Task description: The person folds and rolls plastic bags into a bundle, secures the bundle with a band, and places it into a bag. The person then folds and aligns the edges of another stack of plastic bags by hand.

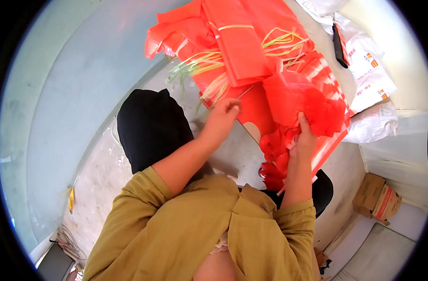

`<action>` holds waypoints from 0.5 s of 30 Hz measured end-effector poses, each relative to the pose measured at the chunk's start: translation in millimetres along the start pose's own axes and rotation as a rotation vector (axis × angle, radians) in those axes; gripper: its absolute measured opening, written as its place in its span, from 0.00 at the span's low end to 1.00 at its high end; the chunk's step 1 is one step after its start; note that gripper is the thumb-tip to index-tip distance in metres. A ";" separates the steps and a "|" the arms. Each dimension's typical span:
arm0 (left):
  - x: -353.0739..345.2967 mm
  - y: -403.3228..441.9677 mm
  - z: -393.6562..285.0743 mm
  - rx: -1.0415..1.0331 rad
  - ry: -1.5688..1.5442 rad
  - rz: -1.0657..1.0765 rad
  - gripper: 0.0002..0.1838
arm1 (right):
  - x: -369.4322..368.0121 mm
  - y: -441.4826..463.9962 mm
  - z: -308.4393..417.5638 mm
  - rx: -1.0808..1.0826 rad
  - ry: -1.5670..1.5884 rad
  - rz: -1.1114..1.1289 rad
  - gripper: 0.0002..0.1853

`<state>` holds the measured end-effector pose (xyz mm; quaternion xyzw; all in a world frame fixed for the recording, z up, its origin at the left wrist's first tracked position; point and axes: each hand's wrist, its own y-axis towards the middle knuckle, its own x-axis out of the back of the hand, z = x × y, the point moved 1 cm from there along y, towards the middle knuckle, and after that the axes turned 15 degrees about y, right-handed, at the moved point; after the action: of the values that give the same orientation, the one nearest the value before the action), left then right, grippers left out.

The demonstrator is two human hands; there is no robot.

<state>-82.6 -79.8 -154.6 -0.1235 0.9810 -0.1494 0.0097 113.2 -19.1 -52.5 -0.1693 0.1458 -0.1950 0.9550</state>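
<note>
My right hand (pixel 304 136) is wrapped round a bunched piece of red sheet material (pixel 312 100), thumb on top. My left hand (pixel 222 119) has its fingers pressed together by a thin pale strand (pixel 245 92), at the lower edge of the red pile. Folded red sheets (pixel 240 47) with a pale band across them lie in front of both hands. Yellow-green strips (pixel 202 63) stick out from the pile on both sides of the folded sheets. Red ruffled pieces (pixel 272 175) hang below my right hand.
White printed bags (pixel 371 70) and a black object with a red edge (pixel 339 46) lie at the upper right. Cardboard boxes (pixel 375 197) stand at the lower right. A dark flat object (pixel 57 264) and cables (pixel 69 241) are at the lower left.
</note>
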 end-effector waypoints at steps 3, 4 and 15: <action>-6.1 -2.4 -7.3 -0.342 0.473 -0.087 0.19 | 6.6 9.4 -1.8 0.103 0.261 0.132 0.23; -7.4 -4.0 -12.7 -0.474 0.632 -0.129 0.21 | 6.1 8.4 1.6 0.081 0.294 0.140 0.23; -44.0 10.1 -19.8 -0.199 0.130 0.336 0.41 | 18.6 26.5 0.6 -0.123 0.440 0.246 0.24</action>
<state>-43.5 -53.9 -139.5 0.0515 0.9963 -0.0558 -0.0412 138.4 -3.8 -65.9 -0.1615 0.3810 -0.1000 0.9049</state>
